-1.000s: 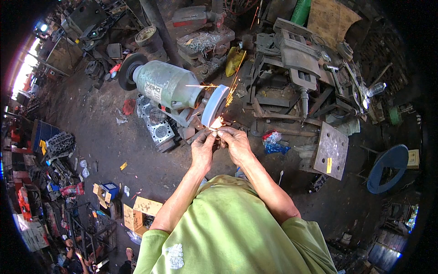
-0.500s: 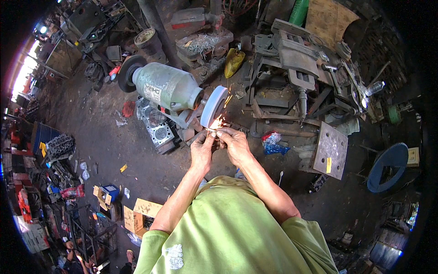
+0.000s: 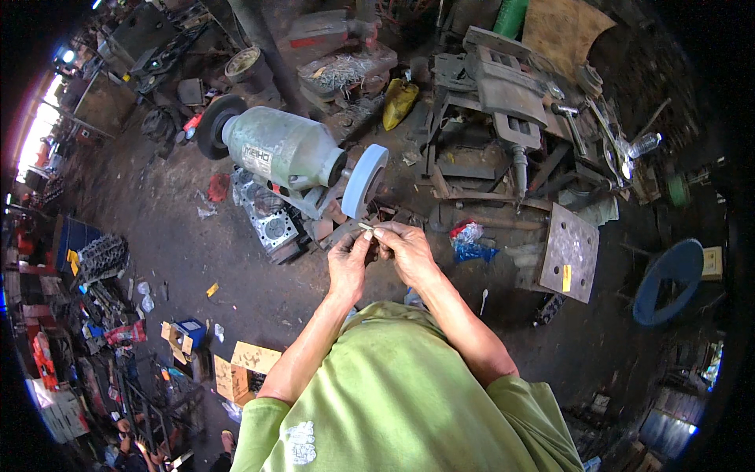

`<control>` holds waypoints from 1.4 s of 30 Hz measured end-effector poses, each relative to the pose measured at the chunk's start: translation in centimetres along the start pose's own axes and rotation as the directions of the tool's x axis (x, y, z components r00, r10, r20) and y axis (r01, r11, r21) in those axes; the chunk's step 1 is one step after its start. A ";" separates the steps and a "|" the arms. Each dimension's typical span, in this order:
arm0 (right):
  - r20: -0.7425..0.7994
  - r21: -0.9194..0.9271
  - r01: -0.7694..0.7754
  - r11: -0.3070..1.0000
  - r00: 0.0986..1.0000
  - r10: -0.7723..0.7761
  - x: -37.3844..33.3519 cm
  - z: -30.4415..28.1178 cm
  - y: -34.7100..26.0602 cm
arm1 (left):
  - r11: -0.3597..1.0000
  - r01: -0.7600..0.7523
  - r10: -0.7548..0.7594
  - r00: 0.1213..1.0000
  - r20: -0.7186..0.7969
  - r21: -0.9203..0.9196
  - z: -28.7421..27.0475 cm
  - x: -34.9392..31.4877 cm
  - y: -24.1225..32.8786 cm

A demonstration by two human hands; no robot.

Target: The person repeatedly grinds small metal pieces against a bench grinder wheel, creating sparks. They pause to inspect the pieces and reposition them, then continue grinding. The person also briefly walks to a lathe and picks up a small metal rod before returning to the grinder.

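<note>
A small, pale metal piece (image 3: 366, 226) is pinched between the fingertips of my two hands; its exact kind is too small to make out. My left hand (image 3: 348, 256) grips it from the left with thumb and fingers closed. From the right, my right hand (image 3: 402, 245) closes on it with its thumb and forefinger. Just beyond the fingertips stands the light blue grinding wheel (image 3: 363, 181) of a bench grinder (image 3: 283, 149), and the piece is a little apart from it. No sparks show at the wheel.
An engine cylinder head (image 3: 271, 224) lies on the floor left of the grinder. Behind are a yellow container (image 3: 399, 104) and a metal machine vise (image 3: 503, 94). To the right stand a drilled steel plate (image 3: 569, 252) and a blue round stool (image 3: 668, 282). An open cardboard box (image 3: 244, 368) sits near my left elbow.
The sparks at the grinding wheel have stopped. My hands have drawn the small metal piece slightly back from the wheel, and its pale tip shows now.
</note>
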State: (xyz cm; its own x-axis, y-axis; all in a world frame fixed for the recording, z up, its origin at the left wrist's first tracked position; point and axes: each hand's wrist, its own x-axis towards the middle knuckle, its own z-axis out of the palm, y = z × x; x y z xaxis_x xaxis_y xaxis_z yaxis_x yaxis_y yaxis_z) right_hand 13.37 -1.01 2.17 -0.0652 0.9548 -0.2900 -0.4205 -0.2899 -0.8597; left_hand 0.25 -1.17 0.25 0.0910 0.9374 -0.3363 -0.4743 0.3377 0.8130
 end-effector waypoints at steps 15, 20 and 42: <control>-0.067 -0.010 -0.057 0.998 0.996 0.057 0.6 1.0 -0.6 | 1.000 0.011 -0.012 0.999 -0.040 -0.025 0.0 0.7 0.3; -0.065 0.025 -0.050 0.998 0.997 0.052 0.7 1.0 -0.4 | 0.999 0.015 -0.016 0.999 -0.038 -0.047 0.1 0.9 0.3; -0.079 0.044 -0.019 0.999 0.997 0.022 0.7 0.9 0.3 | 0.999 0.000 -0.002 0.999 -0.033 -0.051 0.4 0.7 0.4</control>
State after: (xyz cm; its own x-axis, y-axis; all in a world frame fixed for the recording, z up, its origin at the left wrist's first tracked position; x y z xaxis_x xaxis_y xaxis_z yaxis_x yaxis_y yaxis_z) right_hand 12.37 -0.33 2.12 -0.0024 0.9399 -0.3413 -0.4590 -0.3043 -0.8347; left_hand 0.50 -0.30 0.53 0.0628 0.9335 -0.3530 -0.5180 0.3328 0.7879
